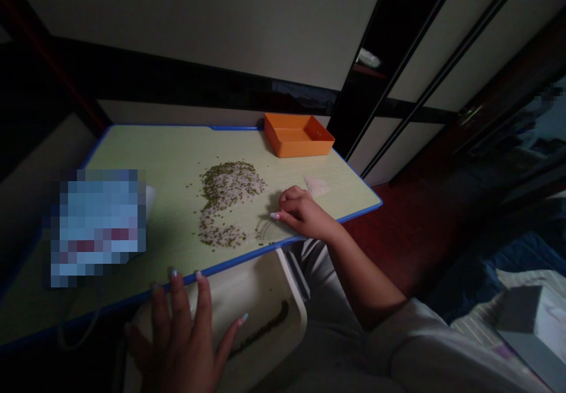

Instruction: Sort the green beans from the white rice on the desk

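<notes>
A mixed pile of green beans, like mung beans, and white rice grains point(232, 183) lies spread on a pale table point(168, 145) with a blue edge. My right hand point(305, 213) rests on the tabletop just right of that pile. Its fingers are curled in, and what they hold, if anything, is hidden. Beyond its knuckles is a small patch of white rice point(316, 185). My left hand point(183, 328), fingers spread, is over a cream plastic bin point(296, 316) below the table's front edge. A dark line of green beans point(260, 328) lies along the bin's bottom.
An orange open box point(305, 148) stands at the table's back right corner. On the left is a blurred-out light blue object point(97, 222), with a thin cord hanging near it. Cabinet doors point(198, 27) rise behind the table. A grey box point(522, 316) sits at lower right.
</notes>
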The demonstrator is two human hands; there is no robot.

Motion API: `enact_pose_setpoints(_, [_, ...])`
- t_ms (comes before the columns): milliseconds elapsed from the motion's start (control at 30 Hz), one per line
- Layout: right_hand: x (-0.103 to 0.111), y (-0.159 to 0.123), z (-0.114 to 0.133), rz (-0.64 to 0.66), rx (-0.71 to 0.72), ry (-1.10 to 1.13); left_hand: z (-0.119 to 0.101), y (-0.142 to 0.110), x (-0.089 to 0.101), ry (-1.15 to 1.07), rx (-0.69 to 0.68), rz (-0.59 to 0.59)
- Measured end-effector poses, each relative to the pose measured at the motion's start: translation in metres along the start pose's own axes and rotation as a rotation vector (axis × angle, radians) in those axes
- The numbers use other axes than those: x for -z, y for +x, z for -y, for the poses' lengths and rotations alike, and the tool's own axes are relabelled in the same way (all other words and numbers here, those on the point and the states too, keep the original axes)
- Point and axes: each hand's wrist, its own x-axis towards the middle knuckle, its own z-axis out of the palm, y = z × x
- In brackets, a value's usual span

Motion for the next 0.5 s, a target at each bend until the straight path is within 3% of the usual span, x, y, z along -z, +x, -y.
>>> enact_pose_setpoints(267, [0.005,-0.006,0.000,-0.046,-0.012,0.025,-0.006,0.002,0.006,-0.007,0.013,-0.042])
enact_pose_setpoints(500, [0.010,-0.022,-0.001,-0.096,-0.142,-0.040,-0.012,0.006,0.006,-0.011,0.036,-0.039])
